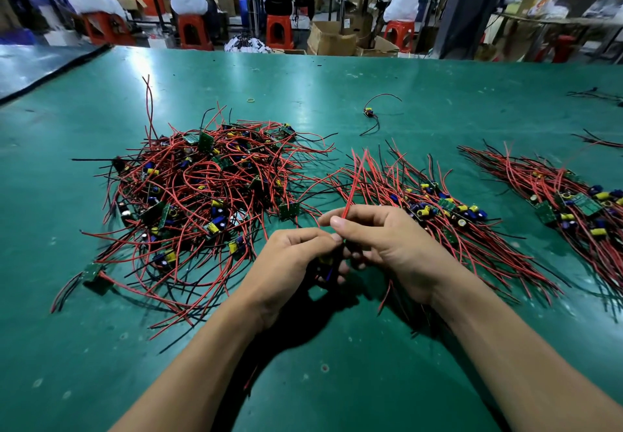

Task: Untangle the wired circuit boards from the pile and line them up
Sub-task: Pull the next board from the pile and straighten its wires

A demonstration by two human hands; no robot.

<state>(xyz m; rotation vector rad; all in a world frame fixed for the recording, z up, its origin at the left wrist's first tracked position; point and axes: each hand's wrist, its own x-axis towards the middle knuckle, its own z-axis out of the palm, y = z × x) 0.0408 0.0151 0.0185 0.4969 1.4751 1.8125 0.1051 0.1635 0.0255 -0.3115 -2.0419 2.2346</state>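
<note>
Left hand [290, 258], right hand [382, 239] touching, both pinching (forearms bare, converging)

1. No text, number, brand or sign can be read anywhere in view.
2. A green circuit board [586, 203] in the row by the right edge of the worktop [337, 81] carries pale printed marks. They are too small to make out.
3. Another board [289, 211], at the near right edge of the tangled pile [202, 189], shows a few small white marks. None forms a legible letter or figure.
4. Beyond the worktop's far right corner, a carton [539, 2] bears an orange printed patch, too blurred to read.
</note>
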